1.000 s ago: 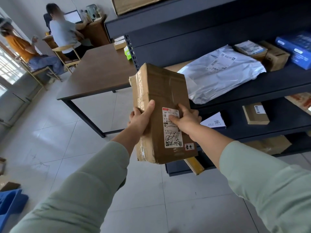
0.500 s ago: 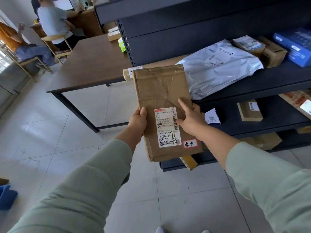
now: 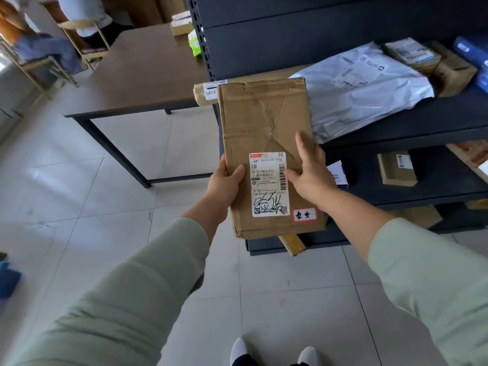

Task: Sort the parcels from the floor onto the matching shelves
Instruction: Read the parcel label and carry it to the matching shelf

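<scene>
The cardboard parcel [image 3: 264, 143] is gripped by both hands, left hand [image 3: 224, 183] and right hand [image 3: 309, 173], label up, just in front of the shelf [image 3: 422, 122]. Label gets read first, then it's slid in flat beside the grey bag [image 3: 364, 96], probably.

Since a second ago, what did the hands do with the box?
The brown box turned from tilted to flat, label facing up, and came closer to the grey bag's shelf. The left hand and right hand kept hold of it. The grey bag stayed put.
</scene>
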